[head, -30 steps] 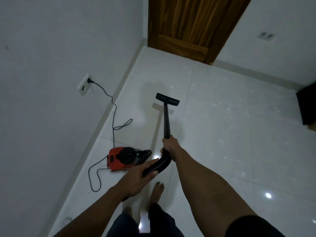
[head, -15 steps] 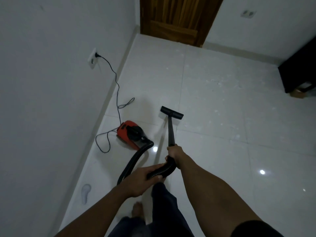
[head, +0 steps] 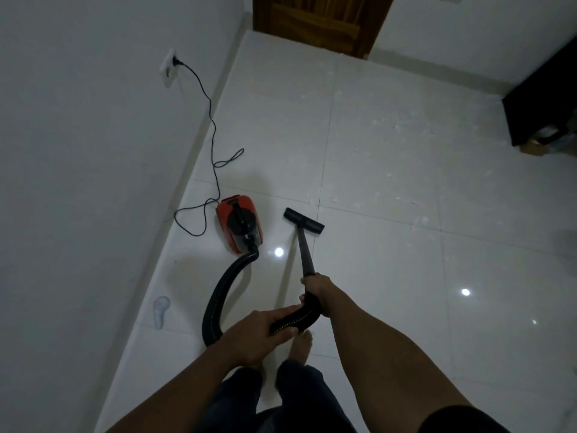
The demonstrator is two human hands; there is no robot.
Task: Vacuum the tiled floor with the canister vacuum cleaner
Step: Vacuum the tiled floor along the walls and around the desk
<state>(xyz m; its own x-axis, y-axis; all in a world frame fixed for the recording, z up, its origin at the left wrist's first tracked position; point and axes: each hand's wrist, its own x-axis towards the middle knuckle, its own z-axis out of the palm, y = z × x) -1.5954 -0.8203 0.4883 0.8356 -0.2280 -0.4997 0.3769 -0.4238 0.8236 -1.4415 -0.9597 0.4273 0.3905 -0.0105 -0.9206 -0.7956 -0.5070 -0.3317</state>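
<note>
I see the white tiled floor (head: 406, 276) filling most of the view, with pale specks scattered across its far tiles. A wooden door (head: 321, 20) stands at the far end and dark furniture (head: 543, 98) on the right. The red canister (head: 239, 223) sits near the left wall. Its black hose (head: 221, 295) curves back towards me. I have the left hand (head: 259, 335) gripping the ribbed hose end and the right hand (head: 317, 289) clamped round the top of the wand (head: 305, 254). The floor head (head: 303, 220) lies flat on the tile, just right of the canister. The cord (head: 212, 126) runs up to a wall socket (head: 170, 68).
</note>
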